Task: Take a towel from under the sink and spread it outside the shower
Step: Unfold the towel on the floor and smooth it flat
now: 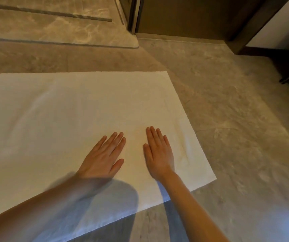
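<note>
A white towel lies spread flat on the stone floor, its left part running out of view. My left hand rests flat on it, palm down with fingers straight. Just to its right, my right hand also lies flat on the towel, near its right edge. Neither hand grips the cloth. Shadows of my arms fall over the towel's near edge.
Beyond the towel's far edge, a low stone threshold marks the shower floor. A dark door frame post stands at top centre, with dark wood panelling to its right. Bare grey floor extends right of the towel.
</note>
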`<state>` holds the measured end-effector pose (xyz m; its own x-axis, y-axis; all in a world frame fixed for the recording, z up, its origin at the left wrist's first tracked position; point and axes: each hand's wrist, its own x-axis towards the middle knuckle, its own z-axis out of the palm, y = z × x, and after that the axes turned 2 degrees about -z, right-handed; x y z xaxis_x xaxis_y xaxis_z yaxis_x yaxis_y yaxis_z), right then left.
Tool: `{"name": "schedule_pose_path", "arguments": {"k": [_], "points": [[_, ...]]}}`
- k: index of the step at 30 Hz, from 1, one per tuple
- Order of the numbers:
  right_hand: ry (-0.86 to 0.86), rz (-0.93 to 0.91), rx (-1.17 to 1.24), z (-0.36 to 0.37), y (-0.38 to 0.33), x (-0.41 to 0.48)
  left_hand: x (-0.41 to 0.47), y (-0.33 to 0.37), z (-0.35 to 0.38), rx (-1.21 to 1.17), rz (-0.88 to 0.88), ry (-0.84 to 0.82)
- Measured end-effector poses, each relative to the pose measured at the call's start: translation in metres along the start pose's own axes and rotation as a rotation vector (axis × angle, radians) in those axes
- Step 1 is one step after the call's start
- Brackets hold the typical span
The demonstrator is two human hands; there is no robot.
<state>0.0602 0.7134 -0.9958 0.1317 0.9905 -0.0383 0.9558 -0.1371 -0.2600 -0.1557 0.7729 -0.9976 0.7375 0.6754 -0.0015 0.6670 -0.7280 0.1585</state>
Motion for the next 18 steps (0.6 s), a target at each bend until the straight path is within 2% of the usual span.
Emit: {"name": "schedule_pose_path", "arguments": {"k": [5, 12, 14, 18], "points": [[0.022, 0.144, -0.024, -0.022, 0.070, -0.013, -0.002, -0.003, 0.010, -0.030, 0.016, 0.057], [0.104, 0.419, 0.001, -0.030, 0.086, -0.021, -0.004, 0.000, 0.007, -0.071, 0.019, 0.095], [0.123, 0.365, -0.014, -0.031, 0.070, -0.008, -0.005, -0.002, 0.009, -0.064, 0.022, 0.085], [0.056, 0.023, 0.069, -0.026, 0.029, 0.037, -0.004, -0.003, 0.013, -0.103, 0.047, 0.128]]}}
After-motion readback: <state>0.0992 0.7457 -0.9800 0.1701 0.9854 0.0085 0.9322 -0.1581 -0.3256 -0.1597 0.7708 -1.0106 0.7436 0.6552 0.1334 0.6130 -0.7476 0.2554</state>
